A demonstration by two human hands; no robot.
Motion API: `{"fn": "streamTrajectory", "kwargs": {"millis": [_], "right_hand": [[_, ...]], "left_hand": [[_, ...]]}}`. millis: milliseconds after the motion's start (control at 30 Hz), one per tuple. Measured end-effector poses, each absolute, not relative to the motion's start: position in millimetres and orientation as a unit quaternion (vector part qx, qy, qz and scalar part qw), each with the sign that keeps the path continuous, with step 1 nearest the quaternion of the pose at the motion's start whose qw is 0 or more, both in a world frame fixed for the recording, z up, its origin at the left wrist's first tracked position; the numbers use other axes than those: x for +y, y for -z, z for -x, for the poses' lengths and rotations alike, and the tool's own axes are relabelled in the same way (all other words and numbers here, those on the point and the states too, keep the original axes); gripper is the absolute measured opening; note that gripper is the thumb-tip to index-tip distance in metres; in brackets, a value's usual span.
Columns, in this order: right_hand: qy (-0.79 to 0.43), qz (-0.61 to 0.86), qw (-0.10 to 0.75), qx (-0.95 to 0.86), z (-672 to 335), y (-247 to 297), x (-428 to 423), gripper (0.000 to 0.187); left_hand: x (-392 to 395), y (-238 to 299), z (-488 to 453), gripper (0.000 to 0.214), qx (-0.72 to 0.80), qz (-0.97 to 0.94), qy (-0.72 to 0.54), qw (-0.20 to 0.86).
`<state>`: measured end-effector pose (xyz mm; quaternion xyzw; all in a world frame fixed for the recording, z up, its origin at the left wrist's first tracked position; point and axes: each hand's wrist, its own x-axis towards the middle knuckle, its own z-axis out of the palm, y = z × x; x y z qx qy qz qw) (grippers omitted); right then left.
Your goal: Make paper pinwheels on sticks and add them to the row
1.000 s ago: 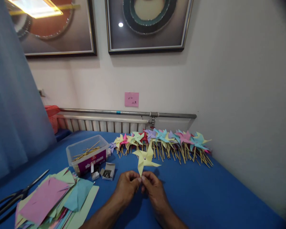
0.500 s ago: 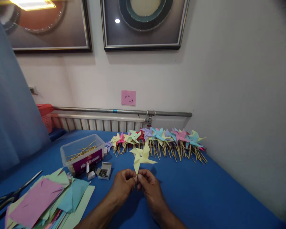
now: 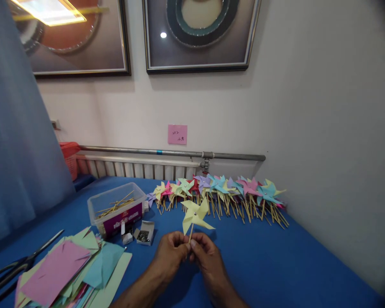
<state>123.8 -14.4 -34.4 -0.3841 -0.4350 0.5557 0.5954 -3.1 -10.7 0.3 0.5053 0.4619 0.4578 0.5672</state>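
A pale yellow paper pinwheel [image 3: 195,214] with a shiny pin at its centre stands upright on a thin wooden stick. My left hand [image 3: 173,252] pinches the lower stick between thumb and fingers. From the other side my right hand [image 3: 206,253] grips the same stick, the two thumbs nearly touching. The stick's bottom end is hidden by the fingers. Behind the hands, a long row of finished-looking pinwheels [image 3: 218,184] in many colours lies on the blue table cover [image 3: 259,256], their sticks pointing toward me.
To the left stands a clear plastic tub [image 3: 115,209] of wooden sticks. Small boxes, one holding metal pins [image 3: 143,236], sit before it. Stacked coloured paper [image 3: 57,269] and black-handled scissors [image 3: 25,262] lie at the front left. A radiator [image 3: 134,168] and pipe run along the wall.
The pinwheel has turned a little, and its stick now shows between the blades and my fingers. Both hands keep their hold. The whole view has shifted slightly.
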Motion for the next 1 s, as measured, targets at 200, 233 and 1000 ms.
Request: {"fn": "streamTrajectory", "kwargs": {"millis": [200, 233, 1000], "right_hand": [[-0.54, 0.384, 0.598, -0.45, -124.6, 29.9, -17.7, 0.034], [-0.541, 0.383, 0.599, -0.45, -124.7, 29.4, -17.9, 0.034], [-0.55, 0.386, 0.596, -0.44, -126.9, 26.8, -15.9, 0.036]], "left_hand": [[-12.3, -1.1, 1.4, 0.023, 0.457, -0.497, -0.469, 0.569], [-12.9, -0.9, 0.8, 0.022, 0.456, -0.497, -0.471, 0.568], [-12.8, 2.6, 1.0, 0.022, 0.438, -0.506, -0.471, 0.574]]}}
